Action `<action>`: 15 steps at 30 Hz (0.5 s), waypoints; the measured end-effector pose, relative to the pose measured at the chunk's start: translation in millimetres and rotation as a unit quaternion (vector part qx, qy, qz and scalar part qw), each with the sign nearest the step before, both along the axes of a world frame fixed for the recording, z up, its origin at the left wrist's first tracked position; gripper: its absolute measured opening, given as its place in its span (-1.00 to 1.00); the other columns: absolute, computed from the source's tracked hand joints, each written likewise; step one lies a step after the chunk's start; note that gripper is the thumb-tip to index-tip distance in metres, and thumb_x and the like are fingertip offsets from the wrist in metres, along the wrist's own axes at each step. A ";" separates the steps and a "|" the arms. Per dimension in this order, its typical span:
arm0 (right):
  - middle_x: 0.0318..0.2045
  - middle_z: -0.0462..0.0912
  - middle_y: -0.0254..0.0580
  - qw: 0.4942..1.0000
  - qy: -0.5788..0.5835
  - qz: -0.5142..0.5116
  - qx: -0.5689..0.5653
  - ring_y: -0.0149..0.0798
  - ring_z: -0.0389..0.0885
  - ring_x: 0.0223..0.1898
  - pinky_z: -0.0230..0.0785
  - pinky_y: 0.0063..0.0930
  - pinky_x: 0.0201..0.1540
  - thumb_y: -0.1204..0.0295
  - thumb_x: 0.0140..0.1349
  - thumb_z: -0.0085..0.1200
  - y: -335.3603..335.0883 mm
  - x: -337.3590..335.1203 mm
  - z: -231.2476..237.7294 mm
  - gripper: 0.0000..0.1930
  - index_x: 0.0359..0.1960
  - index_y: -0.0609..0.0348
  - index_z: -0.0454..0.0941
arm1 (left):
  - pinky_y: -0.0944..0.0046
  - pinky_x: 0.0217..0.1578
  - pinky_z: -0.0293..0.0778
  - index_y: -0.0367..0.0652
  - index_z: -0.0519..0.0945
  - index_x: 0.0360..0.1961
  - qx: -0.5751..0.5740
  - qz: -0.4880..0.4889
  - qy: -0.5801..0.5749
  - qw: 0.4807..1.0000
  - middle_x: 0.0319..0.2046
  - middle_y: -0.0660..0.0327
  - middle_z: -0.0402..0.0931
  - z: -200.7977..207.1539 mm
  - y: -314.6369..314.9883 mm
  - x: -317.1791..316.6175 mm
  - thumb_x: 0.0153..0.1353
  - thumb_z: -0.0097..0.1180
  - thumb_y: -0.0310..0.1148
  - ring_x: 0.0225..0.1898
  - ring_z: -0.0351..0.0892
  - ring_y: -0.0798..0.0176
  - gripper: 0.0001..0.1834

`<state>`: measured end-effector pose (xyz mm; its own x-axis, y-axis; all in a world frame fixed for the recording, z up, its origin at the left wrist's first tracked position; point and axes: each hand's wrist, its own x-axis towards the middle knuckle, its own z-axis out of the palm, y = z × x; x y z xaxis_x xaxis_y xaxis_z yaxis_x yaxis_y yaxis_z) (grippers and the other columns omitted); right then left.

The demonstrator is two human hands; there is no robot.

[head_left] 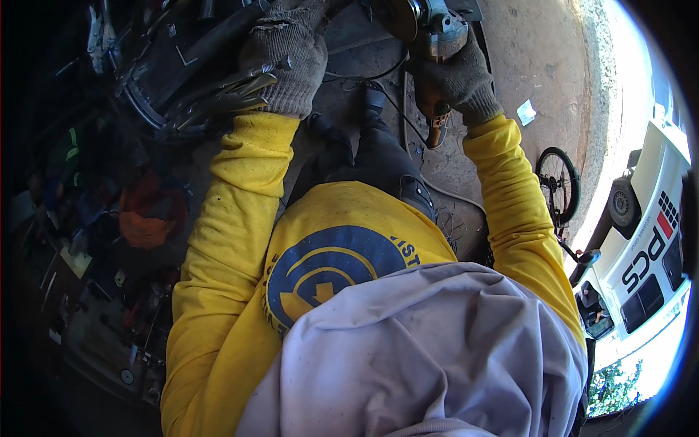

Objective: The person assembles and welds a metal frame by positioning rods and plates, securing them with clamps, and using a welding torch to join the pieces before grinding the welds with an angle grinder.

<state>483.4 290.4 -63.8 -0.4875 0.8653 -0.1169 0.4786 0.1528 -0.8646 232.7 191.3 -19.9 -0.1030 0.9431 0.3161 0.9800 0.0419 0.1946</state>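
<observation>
My right hand, in a grey knit work glove, is closed around an angle grinder. The tool has a silver gear head, an orange body and a round disc cut off by the top edge. My left hand, gloved alike, is up at the top edge. Its fingers look curled, but what they grip is hidden. Beside that wrist, locking pliers with an adjusting screw lie across in front of the glove. They are next to a dark metal frame.
A hose and a cable run over the floor near my legs. More pliers hang at upper left. An orange bag or cloth and cluttered tools sit at left. A bicycle and a white van are at right.
</observation>
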 end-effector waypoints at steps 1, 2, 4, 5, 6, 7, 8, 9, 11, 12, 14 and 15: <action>0.02 0.65 0.01 1.000 -0.002 -0.005 0.005 -0.03 0.65 0.07 0.50 -0.23 0.13 0.14 -0.22 0.52 -0.5 -0.5 -0.4 -0.12 0.20 0.18 0.44 | 0.05 -0.18 0.63 0.01 0.66 0.04 0.001 -0.002 0.002 1.000 -0.18 0.03 0.65 0.3 0.2 -0.7 0.14 0.18 -0.43 -0.22 0.67 -0.08 -0.61; 0.02 0.65 0.01 1.000 -0.002 -0.006 0.006 -0.03 0.65 0.07 0.50 -0.23 0.13 0.14 -0.22 0.52 -0.3 -0.4 -1.7 -0.12 0.20 0.18 0.44 | 0.05 -0.18 0.63 0.02 0.66 0.04 0.004 -0.006 0.004 1.000 -0.18 0.03 0.65 0.5 -0.4 0.3 0.14 0.18 -0.43 -0.21 0.67 -0.08 -0.61; 0.03 0.65 0.02 1.000 0.017 -0.002 0.007 -0.02 0.65 0.07 0.49 -0.23 0.13 0.14 -0.23 0.53 0.9 -0.3 -4.4 -0.12 0.20 0.19 0.43 | 0.05 -0.18 0.63 0.02 0.66 0.04 0.006 -0.010 0.007 1.000 -0.17 0.03 0.65 1.4 0.4 -0.5 0.14 0.18 -0.43 -0.21 0.67 -0.08 -0.61; 0.03 0.65 0.02 1.000 0.017 -0.001 0.007 -0.02 0.65 0.07 0.49 -0.23 0.13 0.14 -0.23 0.53 1.1 -0.7 -3.8 -0.12 0.20 0.19 0.43 | 0.04 -0.18 0.63 0.02 0.66 0.04 0.006 -0.011 0.008 1.000 -0.17 0.03 0.65 0.8 0.3 -1.4 0.14 0.18 -0.43 -0.21 0.67 -0.08 -0.61; 0.03 0.65 0.01 1.000 0.005 -0.002 0.004 -0.02 0.65 0.07 0.49 -0.23 0.14 0.14 -0.23 0.53 1.6 -0.9 -2.4 -0.12 0.20 0.18 0.43 | 0.04 -0.18 0.63 0.02 0.66 0.04 0.006 -0.012 0.007 1.000 -0.17 0.03 0.65 1.5 -0.3 -1.6 0.14 0.18 -0.43 -0.21 0.67 -0.08 -0.61; 0.03 0.65 0.01 1.000 -0.006 -0.002 0.000 -0.02 0.65 0.07 0.49 -0.23 0.14 0.15 -0.22 0.53 1.8 -0.9 -1.8 -0.12 0.20 0.18 0.43 | 0.04 -0.18 0.63 0.02 0.65 0.04 0.007 -0.012 0.008 1.000 -0.17 0.03 0.65 1.4 -0.4 -2.3 0.14 0.18 -0.43 -0.21 0.67 -0.08 -0.61; 0.03 0.65 0.01 1.000 -0.007 -0.003 0.000 -0.02 0.65 0.07 0.49 -0.23 0.14 0.15 -0.22 0.53 1.9 -0.6 -2.5 -0.12 0.20 0.18 0.43 | 0.04 -0.18 0.63 0.02 0.65 0.04 0.007 -0.013 0.008 1.000 -0.17 0.03 0.65 0.8 -0.5 -2.5 0.14 0.17 -0.44 -0.21 0.67 -0.08 -0.60; 0.03 0.65 0.01 1.000 0.009 -0.004 -0.005 -0.02 0.65 0.07 0.49 -0.22 0.14 0.14 -0.22 0.53 1.8 -0.1 -4.1 -0.12 0.20 0.18 0.43 | 0.04 -0.18 0.63 0.02 0.65 0.04 0.008 -0.013 0.007 1.000 -0.17 0.03 0.65 1.1 -0.1 -2.8 0.14 0.17 -0.44 -0.21 0.67 -0.08 -0.60; 0.03 0.65 0.00 1.000 0.024 -0.005 -0.010 -0.02 0.65 0.07 0.50 -0.22 0.13 0.14 -0.22 0.53 1.7 0.1 -4.1 -0.12 0.20 0.18 0.44 | 0.04 -0.17 0.63 0.03 0.65 0.04 0.008 -0.013 0.009 1.000 -0.17 0.04 0.65 1.0 0.3 -3.2 0.14 0.17 -0.44 -0.21 0.67 -0.08 -0.60; 0.03 0.65 0.00 1.000 0.017 0.000 -0.008 -0.03 0.65 0.07 0.49 -0.22 0.14 0.14 -0.22 0.54 1.4 0.2 -2.6 -0.11 0.20 0.18 0.43 | 0.04 -0.17 0.63 0.03 0.65 0.04 0.008 -0.014 0.010 1.000 -0.17 0.04 0.65 0.9 0.6 -3.4 0.14 0.17 -0.44 -0.21 0.67 -0.08 -0.60; 0.04 0.65 0.00 1.000 0.010 0.004 -0.006 -0.03 0.65 0.08 0.49 -0.22 0.14 0.13 -0.23 0.54 1.1 0.1 -2.0 -0.10 0.21 0.18 0.43 | 0.04 -0.17 0.63 0.03 0.65 0.05 0.008 -0.013 0.009 1.000 -0.17 0.04 0.65 1.2 0.5 -4.0 0.14 0.17 -0.44 -0.20 0.67 -0.08 -0.60; 0.05 0.65 0.00 1.000 0.006 0.005 0.004 -0.03 0.65 0.09 0.49 -0.22 0.15 0.13 -0.23 0.54 0.8 0.2 -2.3 -0.09 0.22 0.19 0.42 | 0.04 -0.17 0.63 0.03 0.65 0.05 0.009 -0.014 0.009 1.000 -0.16 0.04 0.65 1.3 0.5 -4.0 0.13 0.17 -0.44 -0.20 0.67 -0.08 -0.60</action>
